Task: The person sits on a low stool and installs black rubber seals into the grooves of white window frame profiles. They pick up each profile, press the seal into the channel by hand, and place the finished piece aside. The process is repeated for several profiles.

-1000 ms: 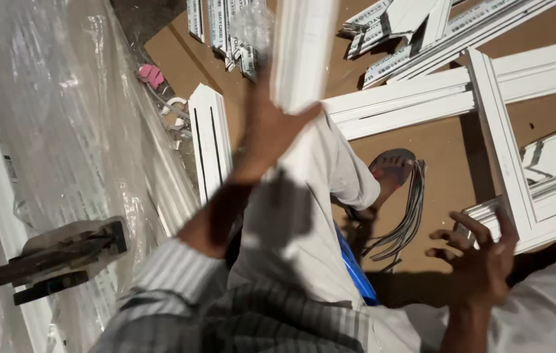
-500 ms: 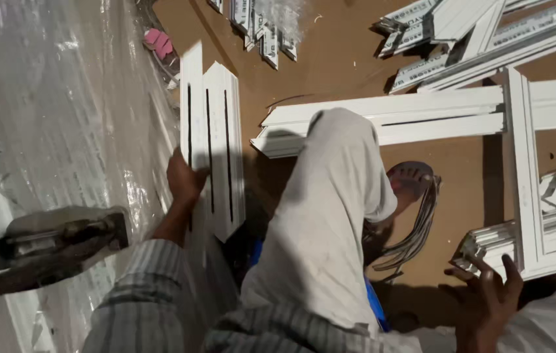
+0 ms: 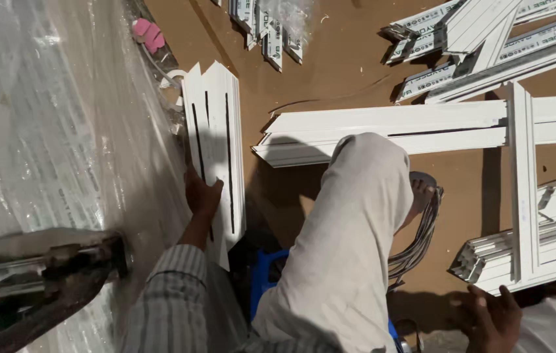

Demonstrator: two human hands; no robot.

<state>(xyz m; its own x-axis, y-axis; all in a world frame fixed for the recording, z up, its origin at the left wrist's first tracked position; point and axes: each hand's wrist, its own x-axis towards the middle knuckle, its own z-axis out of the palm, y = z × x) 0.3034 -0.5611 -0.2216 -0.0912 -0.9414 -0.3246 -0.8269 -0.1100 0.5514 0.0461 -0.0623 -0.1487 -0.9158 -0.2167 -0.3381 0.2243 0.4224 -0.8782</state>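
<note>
The white profile piece [image 3: 216,140] is a short length of flat plastic section with two dark slots running down its face. Its far end is cut to jagged points; its near end is cut at a slant. It lies lengthwise on the brown floor [image 3: 330,78], just beside the clear plastic sheeting [image 3: 62,131], with the left hand [image 3: 201,195] gripping its left edge near the lower end.

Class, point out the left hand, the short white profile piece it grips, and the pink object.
left hand [image 3: 202,196], head view, back of hand
short white profile piece [image 3: 216,124], head view, upper face
pink object [image 3: 148,34], head view, middle
</note>
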